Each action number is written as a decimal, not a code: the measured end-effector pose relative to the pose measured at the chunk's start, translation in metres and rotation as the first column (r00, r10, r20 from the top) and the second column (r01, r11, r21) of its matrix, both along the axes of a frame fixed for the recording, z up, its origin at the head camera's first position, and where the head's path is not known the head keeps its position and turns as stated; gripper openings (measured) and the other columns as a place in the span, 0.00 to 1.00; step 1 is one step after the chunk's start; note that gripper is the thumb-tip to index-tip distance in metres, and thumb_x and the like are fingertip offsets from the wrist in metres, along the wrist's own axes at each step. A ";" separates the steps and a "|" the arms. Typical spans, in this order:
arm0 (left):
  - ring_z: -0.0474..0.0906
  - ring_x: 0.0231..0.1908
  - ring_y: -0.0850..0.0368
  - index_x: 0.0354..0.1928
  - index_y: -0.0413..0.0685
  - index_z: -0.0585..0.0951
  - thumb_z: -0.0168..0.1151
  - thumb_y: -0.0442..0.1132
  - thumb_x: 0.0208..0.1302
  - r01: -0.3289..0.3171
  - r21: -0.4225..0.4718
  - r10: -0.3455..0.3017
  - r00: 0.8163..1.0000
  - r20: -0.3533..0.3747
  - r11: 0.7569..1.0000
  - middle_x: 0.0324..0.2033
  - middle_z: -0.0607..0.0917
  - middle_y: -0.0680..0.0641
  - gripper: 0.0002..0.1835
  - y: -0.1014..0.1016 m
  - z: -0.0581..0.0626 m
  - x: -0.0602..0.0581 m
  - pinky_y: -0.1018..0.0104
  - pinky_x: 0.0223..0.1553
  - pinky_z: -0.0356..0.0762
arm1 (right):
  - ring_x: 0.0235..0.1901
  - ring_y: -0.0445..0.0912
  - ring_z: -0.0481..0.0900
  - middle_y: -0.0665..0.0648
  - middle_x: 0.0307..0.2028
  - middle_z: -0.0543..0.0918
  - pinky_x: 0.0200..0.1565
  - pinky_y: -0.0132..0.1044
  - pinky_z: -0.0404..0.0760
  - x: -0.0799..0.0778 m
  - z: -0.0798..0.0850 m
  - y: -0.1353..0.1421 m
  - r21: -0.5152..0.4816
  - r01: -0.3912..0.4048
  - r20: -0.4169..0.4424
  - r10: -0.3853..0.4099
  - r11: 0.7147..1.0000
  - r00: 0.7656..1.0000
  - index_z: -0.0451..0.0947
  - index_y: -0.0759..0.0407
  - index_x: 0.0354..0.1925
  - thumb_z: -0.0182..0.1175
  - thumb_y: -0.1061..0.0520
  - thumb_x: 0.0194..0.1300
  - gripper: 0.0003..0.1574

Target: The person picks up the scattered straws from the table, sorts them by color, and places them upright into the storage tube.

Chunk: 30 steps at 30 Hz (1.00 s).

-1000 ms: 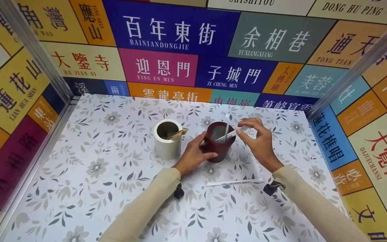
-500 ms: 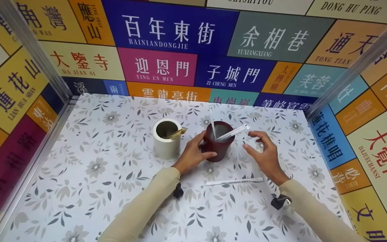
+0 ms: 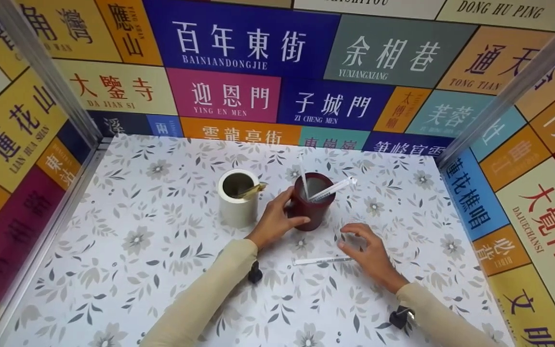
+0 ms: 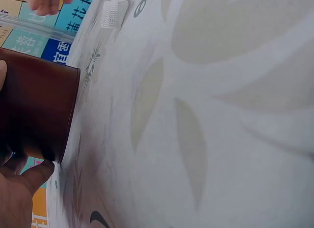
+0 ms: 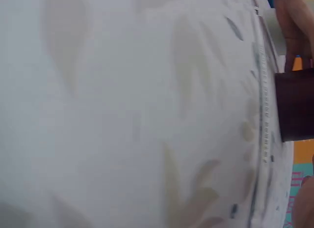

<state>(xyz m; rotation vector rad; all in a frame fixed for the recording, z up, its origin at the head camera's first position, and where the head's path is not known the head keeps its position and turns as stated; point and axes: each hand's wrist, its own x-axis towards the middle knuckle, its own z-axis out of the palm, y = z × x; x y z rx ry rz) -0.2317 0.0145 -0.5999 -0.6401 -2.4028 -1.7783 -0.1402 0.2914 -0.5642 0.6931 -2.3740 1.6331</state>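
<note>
My left hand (image 3: 273, 219) grips a dark red cup (image 3: 313, 216) round its left side, the thumb across its front. Two straws in white printed wrappers stand in the cup: one straw (image 3: 302, 178) nearly upright, another straw (image 3: 333, 188) leaning right over the rim. A third wrapped straw (image 3: 318, 261) lies crosswise on the table in front. Over that straw's right end hovers my right hand (image 3: 371, 255), thumb and fingers parted with nothing between them. The right wrist view shows the lying straw (image 5: 264, 105) lengthwise; whether the hand touches it I cannot tell.
Left of the red cup stands a cream-white cup (image 3: 238, 214) with a thin gold-coloured thing (image 3: 253, 191) sticking out over its rim. A floral cloth (image 3: 138, 284) covers the table. Panels with printed signs (image 3: 224, 96) wall in the back and sides.
My right hand let go of the straw leaning in the red cup, then came down toward the straw on the table. The upright straw tipped to the left. The left hand stayed on the cup.
</note>
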 end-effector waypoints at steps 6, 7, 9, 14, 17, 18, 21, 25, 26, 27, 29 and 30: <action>0.71 0.66 0.58 0.75 0.51 0.66 0.79 0.52 0.53 0.006 0.001 -0.006 1.000 0.001 1.000 0.67 0.75 0.49 0.49 -0.001 0.000 0.000 0.48 0.66 0.71 | 0.48 0.67 0.75 0.71 0.46 0.82 0.48 0.54 0.72 0.010 -0.015 -0.004 0.065 -0.073 -0.055 0.076 0.995 0.996 0.84 0.64 0.49 0.73 0.73 0.53 0.23; 0.71 0.66 0.58 0.75 0.51 0.65 0.79 0.52 0.53 0.008 0.004 -0.008 1.000 0.002 1.000 0.67 0.75 0.49 0.49 -0.001 0.000 0.000 0.48 0.66 0.71 | 0.48 0.67 0.75 0.71 0.45 0.82 0.50 0.53 0.72 0.011 -0.017 -0.004 0.077 -0.086 -0.077 0.091 0.993 0.993 0.84 0.64 0.48 0.74 0.74 0.52 0.24; 0.71 0.66 0.59 0.75 0.50 0.66 0.79 0.52 0.53 0.007 0.001 -0.007 1.000 0.002 1.000 0.67 0.75 0.49 0.49 -0.001 0.000 0.000 0.49 0.66 0.72 | 0.49 0.69 0.74 0.71 0.45 0.83 0.55 0.50 0.71 0.012 -0.020 -0.006 0.095 -0.107 -0.113 0.117 0.990 0.987 0.85 0.64 0.48 0.74 0.75 0.50 0.25; 0.71 0.65 0.61 0.75 0.53 0.66 0.78 0.54 0.53 0.005 -0.017 -0.005 1.000 0.008 1.000 0.67 0.75 0.52 0.49 -0.002 0.000 0.000 0.59 0.65 0.73 | 0.50 0.73 0.72 0.72 0.44 0.82 0.61 0.53 0.66 0.013 -0.027 -0.008 0.101 -0.116 -0.142 0.130 0.988 0.981 0.85 0.66 0.46 0.75 0.76 0.46 0.26; 0.71 0.65 0.62 0.75 0.55 0.66 0.78 0.55 0.53 0.003 -0.030 -0.003 1.000 0.007 1.000 0.67 0.75 0.54 0.49 -0.002 0.000 0.000 0.64 0.64 0.73 | 0.50 0.72 0.71 0.73 0.43 0.82 0.60 0.58 0.64 0.010 -0.037 -0.006 0.100 -0.106 -0.143 0.120 0.989 0.982 0.85 0.71 0.43 0.76 0.77 0.43 0.25; 0.72 0.64 0.62 0.75 0.55 0.66 0.78 0.55 0.53 0.002 -0.031 -0.002 1.000 0.005 1.000 0.67 0.75 0.54 0.49 -0.002 0.001 0.000 0.64 0.64 0.73 | 0.50 0.72 0.72 0.73 0.43 0.82 0.59 0.58 0.63 0.009 -0.041 -0.005 0.105 -0.105 -0.147 0.120 0.989 0.982 0.85 0.72 0.42 0.76 0.77 0.42 0.25; 0.72 0.64 0.61 0.76 0.54 0.65 0.78 0.55 0.53 -0.002 -0.025 0.002 1.000 0.008 1.000 0.67 0.74 0.53 0.50 -0.001 0.001 0.000 0.63 0.64 0.73 | 0.49 0.70 0.72 0.72 0.42 0.82 0.58 0.57 0.62 0.003 -0.055 0.001 0.147 -0.107 -0.158 0.131 0.983 0.979 0.85 0.72 0.41 0.78 0.75 0.41 0.25; 0.71 0.65 0.61 0.76 0.54 0.64 0.78 0.54 0.53 0.001 -0.018 -0.001 1.000 0.016 1.000 0.68 0.73 0.52 0.50 -0.001 0.001 0.000 0.62 0.64 0.74 | 0.50 0.62 0.73 0.66 0.44 0.83 0.57 0.50 0.63 -0.004 -0.067 0.010 0.227 -0.114 -0.175 0.156 0.967 0.972 0.87 0.64 0.43 0.80 0.68 0.44 0.24; 0.71 0.65 0.61 0.76 0.54 0.64 0.78 0.54 0.53 0.002 -0.017 -0.002 1.000 0.019 1.000 0.69 0.73 0.52 0.50 -0.001 0.001 0.000 0.62 0.64 0.74 | 0.50 0.60 0.73 0.64 0.45 0.84 0.57 0.48 0.63 -0.005 -0.069 0.012 0.244 -0.120 -0.177 0.166 0.962 0.970 0.87 0.63 0.43 0.80 0.67 0.45 0.23; 0.71 0.66 0.61 0.76 0.54 0.64 0.78 0.54 0.53 0.002 -0.017 -0.002 1.000 0.020 1.000 0.69 0.73 0.52 0.50 -0.001 0.001 0.000 0.61 0.64 0.74 | 0.51 0.58 0.73 0.62 0.45 0.84 0.58 0.47 0.63 -0.006 -0.070 0.013 0.255 -0.125 -0.179 0.173 0.959 0.968 0.88 0.61 0.44 0.80 0.65 0.46 0.22; 0.70 0.66 0.61 0.76 0.54 0.64 0.78 0.54 0.53 0.002 -0.014 -0.002 1.000 0.023 1.000 0.69 0.73 0.52 0.50 -0.001 0.001 0.001 0.61 0.64 0.74 | 0.52 0.56 0.73 0.60 0.46 0.84 0.58 0.45 0.63 -0.007 -0.071 0.015 0.272 -0.135 -0.187 0.190 0.953 0.964 0.88 0.59 0.44 0.80 0.63 0.49 0.21; 0.70 0.66 0.61 0.77 0.54 0.64 0.78 0.54 0.53 0.002 -0.011 -0.002 1.000 0.026 1.000 0.69 0.73 0.52 0.50 -0.001 0.001 0.001 0.61 0.64 0.74 | 0.52 0.55 0.73 0.59 0.46 0.84 0.58 0.45 0.63 -0.008 -0.071 0.016 0.278 -0.140 -0.192 0.197 0.950 0.961 0.88 0.58 0.44 0.79 0.62 0.50 0.21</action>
